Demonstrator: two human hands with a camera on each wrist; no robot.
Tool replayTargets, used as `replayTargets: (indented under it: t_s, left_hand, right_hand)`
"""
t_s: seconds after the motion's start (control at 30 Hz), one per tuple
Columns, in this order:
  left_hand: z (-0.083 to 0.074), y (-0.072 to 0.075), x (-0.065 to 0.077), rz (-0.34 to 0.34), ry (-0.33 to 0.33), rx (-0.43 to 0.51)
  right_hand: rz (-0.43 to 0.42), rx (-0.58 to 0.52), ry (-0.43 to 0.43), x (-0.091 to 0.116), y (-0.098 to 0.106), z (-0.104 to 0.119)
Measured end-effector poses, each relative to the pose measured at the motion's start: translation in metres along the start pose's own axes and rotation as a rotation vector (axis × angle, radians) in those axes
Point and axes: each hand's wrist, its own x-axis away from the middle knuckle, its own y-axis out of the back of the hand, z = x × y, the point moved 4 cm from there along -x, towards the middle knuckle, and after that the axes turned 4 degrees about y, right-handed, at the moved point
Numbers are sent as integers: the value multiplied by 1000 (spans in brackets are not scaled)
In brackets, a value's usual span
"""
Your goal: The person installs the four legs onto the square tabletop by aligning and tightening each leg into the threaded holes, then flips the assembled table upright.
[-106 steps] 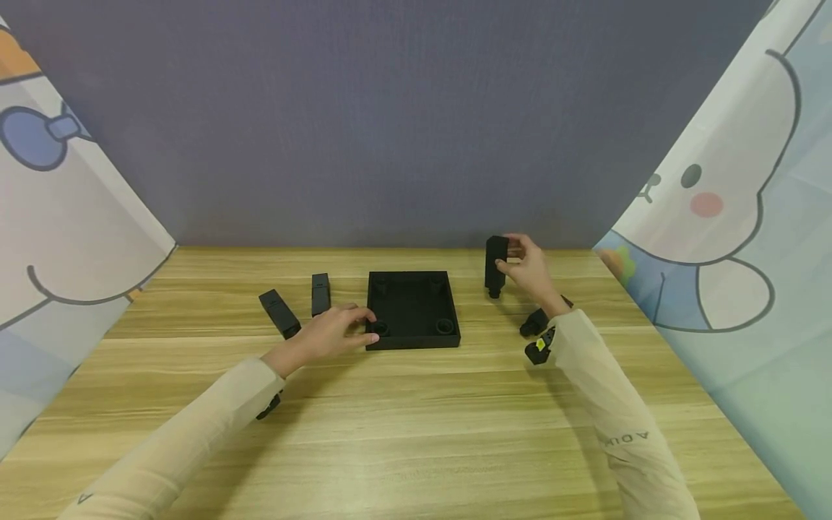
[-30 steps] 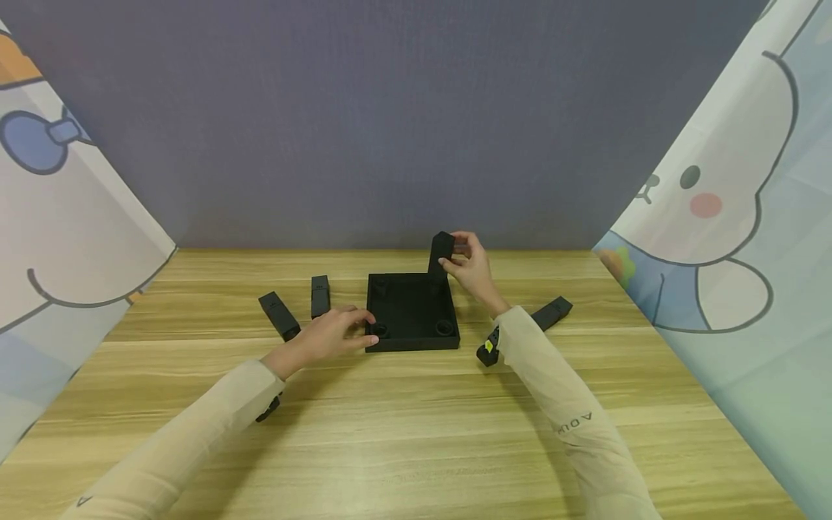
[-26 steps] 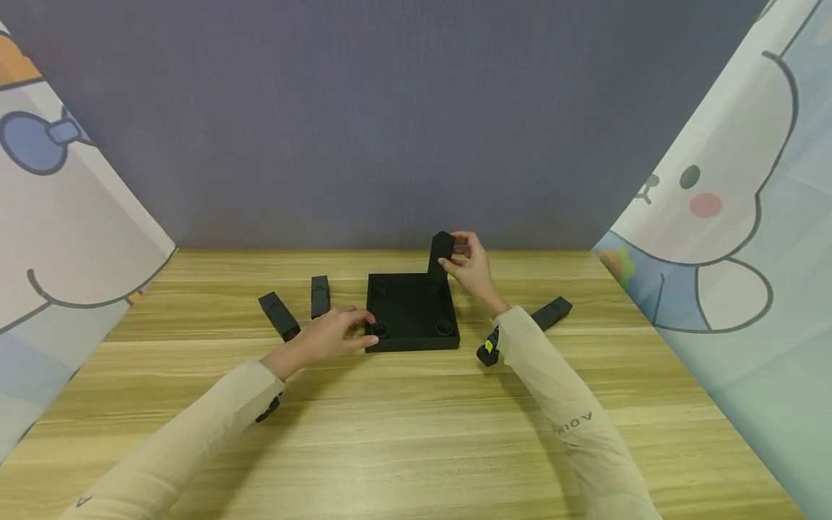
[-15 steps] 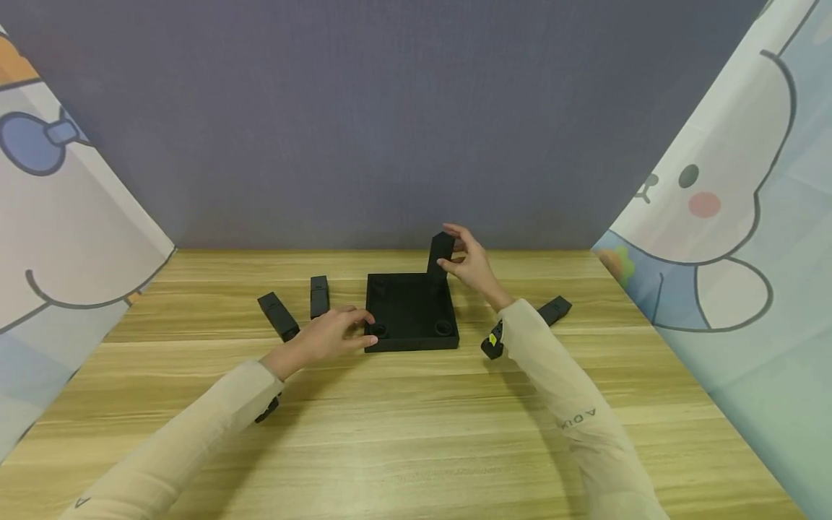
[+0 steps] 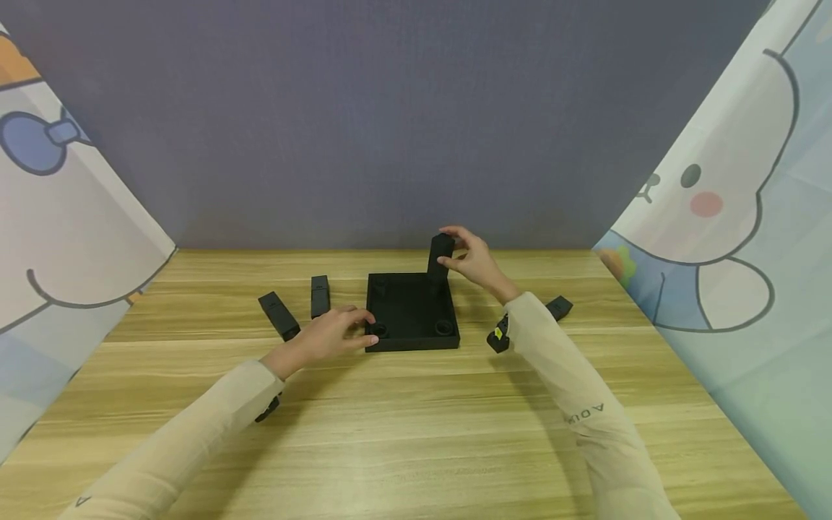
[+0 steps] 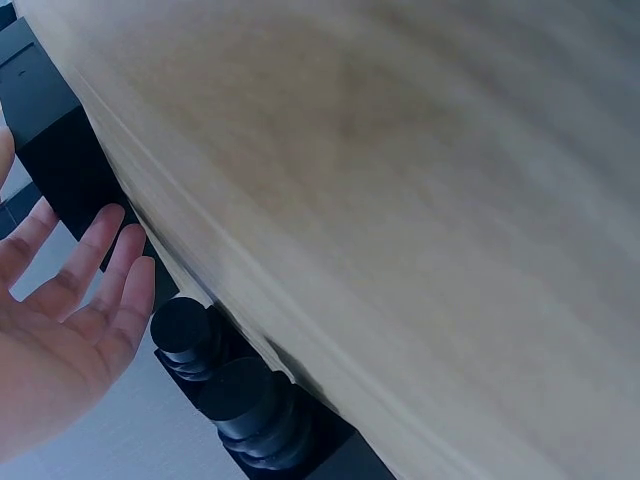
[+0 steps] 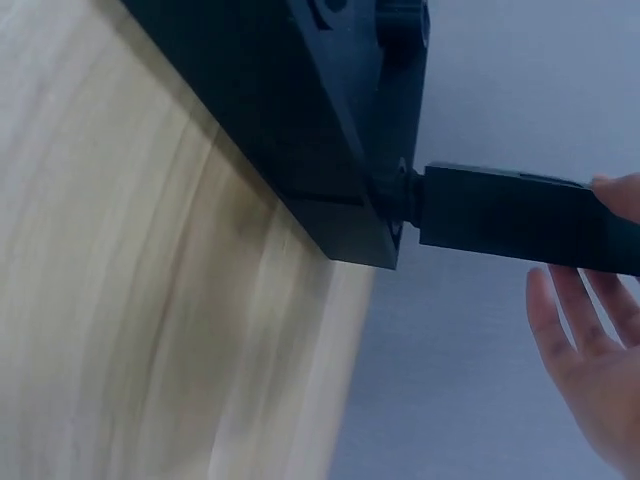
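A black square tray-like base (image 5: 412,345) lies on the wooden table, with a round socket in each corner. My left hand (image 5: 323,334) rests its thumb and fingertips at the base's near-left edge; in the left wrist view its fingers (image 6: 125,255) look relaxed. With thumb and fingers my right hand (image 5: 477,261) grips a black rectangular leg (image 5: 440,249), which stands nearly upright at the back-right corner. In the right wrist view, the leg's (image 7: 500,213) narrow end meets that corner's socket; how deep it sits cannot be seen.
Two similar black legs (image 5: 279,315) lie left of the base; their ridged round ends (image 6: 250,410) show in the left wrist view. Another leg (image 5: 560,307) lies at the right, partly behind the right sleeve. A grey panel (image 5: 416,130) rises behind the table.
My right hand has carried the leg leftward from beside the base to its back-right corner. Lately its fingers have shifted around the leg's top and the forearm has swung slightly right. My left hand stays put.
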Motion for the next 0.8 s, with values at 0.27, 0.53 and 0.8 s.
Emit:
replayTargets:
  t_s: [0.27,0.53,0.8]
  left_hand:
    - [0,0,0,2,5,9]
    - [-2,1,1,6,2,14]
    - [-1,0,1,5,2,8]
  right_hand:
    - [-78,57,46,0,-3,-4]
    - [-24,42,13,1,4,4]
    - [31,50,12,-3,8,0]
